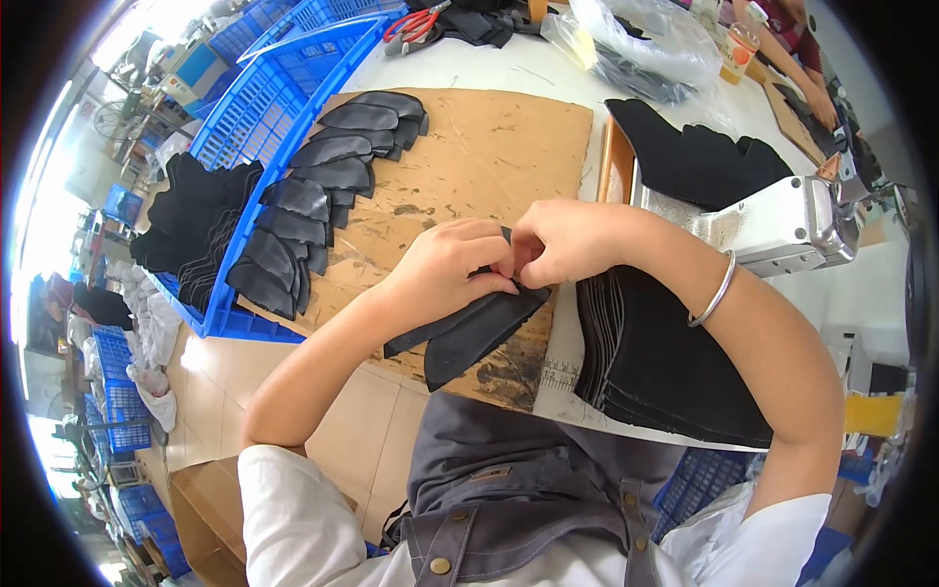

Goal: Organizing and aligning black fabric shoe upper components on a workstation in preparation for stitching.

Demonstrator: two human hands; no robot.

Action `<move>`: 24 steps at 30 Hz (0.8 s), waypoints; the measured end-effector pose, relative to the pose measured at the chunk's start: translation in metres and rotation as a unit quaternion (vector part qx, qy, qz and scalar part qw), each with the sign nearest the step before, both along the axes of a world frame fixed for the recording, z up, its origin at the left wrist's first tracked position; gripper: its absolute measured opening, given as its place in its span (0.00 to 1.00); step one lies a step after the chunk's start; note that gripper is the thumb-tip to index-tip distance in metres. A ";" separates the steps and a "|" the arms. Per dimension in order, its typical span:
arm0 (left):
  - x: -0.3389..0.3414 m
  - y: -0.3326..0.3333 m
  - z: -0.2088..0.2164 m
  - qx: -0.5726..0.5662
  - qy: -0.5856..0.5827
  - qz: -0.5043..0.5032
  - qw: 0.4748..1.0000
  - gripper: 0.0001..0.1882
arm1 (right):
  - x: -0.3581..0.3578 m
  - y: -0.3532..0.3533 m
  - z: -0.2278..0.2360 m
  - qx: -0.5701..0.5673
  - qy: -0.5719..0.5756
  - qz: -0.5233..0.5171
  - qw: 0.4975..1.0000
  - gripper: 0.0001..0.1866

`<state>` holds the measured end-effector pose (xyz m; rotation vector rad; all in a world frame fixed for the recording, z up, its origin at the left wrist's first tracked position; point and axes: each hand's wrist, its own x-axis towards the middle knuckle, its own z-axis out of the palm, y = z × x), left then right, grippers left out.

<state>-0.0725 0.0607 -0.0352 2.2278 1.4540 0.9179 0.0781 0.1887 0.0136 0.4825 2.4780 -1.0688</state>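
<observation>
My left hand (pixel 445 266) and my right hand (pixel 559 240) meet over the front edge of a brown cardboard sheet (pixel 489 147). Together they pinch black leather-like cut pieces (pixel 469 333) that hang down below my fingers. A silver bangle (pixel 717 291) circles my right wrist. A thick stack of the same black pieces (pixel 665 362) lies just right of my hands. A curved row of overlapping black pieces (pixel 313 196) is laid out along the left side of the cardboard.
A blue plastic crate (pixel 264 108) with black pieces stands at the left. A white sewing machine (pixel 782 225) sits at the right, more black pieces (pixel 694 157) behind it. Red-handled scissors (pixel 411 24) and a clear plastic bag (pixel 646 44) lie at the back. Another person's arm (pixel 802 68) is far right.
</observation>
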 end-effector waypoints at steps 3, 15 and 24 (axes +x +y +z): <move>0.000 -0.001 -0.002 0.027 0.000 0.001 1.000 0.10 | -0.003 -0.002 0.003 0.034 -0.015 0.021 0.999 0.13; -0.066 -0.096 0.030 -0.189 -0.359 0.094 0.909 0.12 | 0.003 -0.023 0.003 0.225 0.044 0.025 0.973 0.07; -0.028 -0.028 0.038 -0.099 -0.064 0.018 0.993 0.12 | 0.016 -0.023 0.006 0.220 0.125 -0.003 0.968 0.10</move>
